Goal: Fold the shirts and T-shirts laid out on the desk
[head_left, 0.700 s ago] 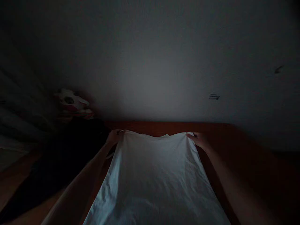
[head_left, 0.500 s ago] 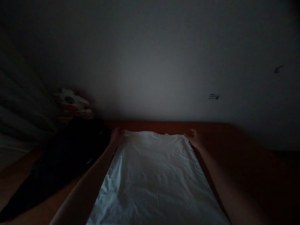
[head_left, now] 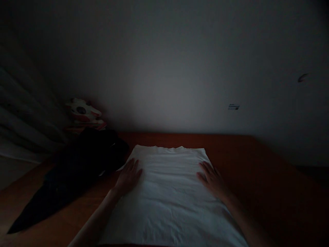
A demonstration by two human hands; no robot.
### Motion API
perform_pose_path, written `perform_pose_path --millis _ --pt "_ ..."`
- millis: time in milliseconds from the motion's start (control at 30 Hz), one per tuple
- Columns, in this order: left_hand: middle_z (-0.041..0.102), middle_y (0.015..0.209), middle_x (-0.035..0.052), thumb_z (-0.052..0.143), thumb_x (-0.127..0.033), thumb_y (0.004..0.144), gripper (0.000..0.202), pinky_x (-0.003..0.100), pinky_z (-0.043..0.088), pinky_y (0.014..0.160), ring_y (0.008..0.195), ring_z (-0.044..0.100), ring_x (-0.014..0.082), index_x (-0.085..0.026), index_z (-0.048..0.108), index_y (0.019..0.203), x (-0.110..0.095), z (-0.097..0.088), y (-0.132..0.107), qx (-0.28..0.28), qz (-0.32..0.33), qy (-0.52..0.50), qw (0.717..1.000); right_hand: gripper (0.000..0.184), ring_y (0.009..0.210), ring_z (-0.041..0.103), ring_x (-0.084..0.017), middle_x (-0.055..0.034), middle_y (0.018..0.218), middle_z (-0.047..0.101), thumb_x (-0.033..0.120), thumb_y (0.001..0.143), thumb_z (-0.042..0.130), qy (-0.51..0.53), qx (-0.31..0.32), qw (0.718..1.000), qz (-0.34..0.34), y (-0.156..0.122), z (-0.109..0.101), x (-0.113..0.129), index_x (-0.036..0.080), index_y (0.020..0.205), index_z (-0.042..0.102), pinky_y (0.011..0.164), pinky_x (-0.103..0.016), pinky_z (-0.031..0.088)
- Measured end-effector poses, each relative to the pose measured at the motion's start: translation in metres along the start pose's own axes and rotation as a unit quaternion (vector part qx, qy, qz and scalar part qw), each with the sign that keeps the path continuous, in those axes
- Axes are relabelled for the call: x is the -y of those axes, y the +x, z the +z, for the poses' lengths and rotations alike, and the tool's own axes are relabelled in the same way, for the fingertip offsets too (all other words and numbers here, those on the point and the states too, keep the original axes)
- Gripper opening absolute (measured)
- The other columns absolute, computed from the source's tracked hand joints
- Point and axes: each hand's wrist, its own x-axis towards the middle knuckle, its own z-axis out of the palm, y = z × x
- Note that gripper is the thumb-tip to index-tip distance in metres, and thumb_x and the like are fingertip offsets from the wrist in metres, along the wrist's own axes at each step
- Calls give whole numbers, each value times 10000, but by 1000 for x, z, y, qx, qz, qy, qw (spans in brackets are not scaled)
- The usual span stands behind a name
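Dim light fills the room, and a plain grey wall [head_left: 167, 68] rises beyond both hands, with a small dark mark [head_left: 233, 107] on it above and past the right hand. A reddish wooden table [head_left: 262, 164] runs under the hands up to that wall.

A white cloth [head_left: 169, 199] lies flat on the table between the hands and beneath them, its far edge just beyond the fingertips and its near end running out of view towards the person. The left hand [head_left: 128, 176] rests palm down on the cloth's left border, fingers stretched out and slightly fanned, gripping nothing. The right hand [head_left: 212, 179] lies the same way on the right border (flat, fingers extended and a little apart), pinching no fabric either. The two hands are well apart, with the width of the cloth between them.

To the outside of the left hand a dark garment [head_left: 77, 171] is heaped on the table, touching or just beside the cloth's far left corner. Beyond that heap sits a white and red toy [head_left: 83, 113] against the wall, with pale curtain folds [head_left: 23, 133] further left.
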Motion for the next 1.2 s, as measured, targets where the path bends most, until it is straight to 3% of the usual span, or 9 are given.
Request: perform_pose_path --millis 100,267,433,567,800,900,1033,1100,1200 --pt "391 1596 201 330 -500 1019 630 566 356 1168 1468 382 370 -139 434 1524 -17 -2 12 42 -13 23 999 615 1496 333 -306 -145 1593 418 569 1019 271 -19 7 1000 -15 11 -5 10 220 1471 499 1203 -630 189" --pt "223 1667 162 323 -475 1031 626 557 277 1203 1533 236 334 -181 320 1584 -56 -4 25 109 -41 8 993 653 1519 286 -287 -152 1615 378 580 1023 252 9 16 1000 -14 16 2 30 206 1534 409 1205 -598 220" --pt "275 1634 225 318 -487 1031 659 622 213 1204 1532 223 364 -90 362 1555 -73 -6 36 182 -98 27 978 571 1473 373 -305 -166 1555 466 508 1026 322 2 -2 1000 -10 21 8 31 171 1438 528 1193 -586 255" --pt "253 1644 210 341 -456 1030 617 623 211 1204 1518 262 376 -116 402 1540 -87 -2 61 178 -96 31 979 476 1397 476 -289 -159 1434 594 431 1041 317 -11 -32 999 17 49 2 47 194 1293 645 1203 -560 239" --pt "431 1578 179 357 -432 1031 563 501 277 1220 1477 386 302 -129 480 1490 -86 17 90 144 -106 11 984 543 1468 353 -311 -160 1573 444 462 1045 301 -50 -7 989 137 80 12 61 173 1456 504 1180 -620 199" --pt "502 1529 182 355 -402 1028 537 458 328 1205 1432 458 288 -101 529 1439 -81 17 91 106 -106 -6 989 591 1454 363 -336 -183 1553 460 522 1036 281 -41 -31 990 131 79 19 55 155 1436 517 1155 -625 228" --pt "542 1498 167 389 -321 1000 450 525 317 1209 1393 500 307 -126 613 1339 -85 3 87 72 -50 -17 996 524 1363 472 -332 -177 1451 563 493 1018 327 -32 -101 989 107 75 10 55 173 1339 591 1162 -601 239" --pt "555 1493 138 396 -279 988 420 517 350 1194 1369 527 287 -159 628 1318 -89 -8 71 63 -4 -26 998 432 1254 559 -312 -161 1338 644 422 1011 360 -21 -120 990 69 66 -2 57 193 1214 666 1159 -570 275" --pt "502 1542 121 412 -349 999 455 477 463 1110 1347 547 284 -192 578 1392 -92 -26 20 57 20 -27 998 374 1133 630 -282 -130 1191 707 391 1016 386 37 -116 993 -5 35 -19 58 220 1068 715 1099 -499 405"
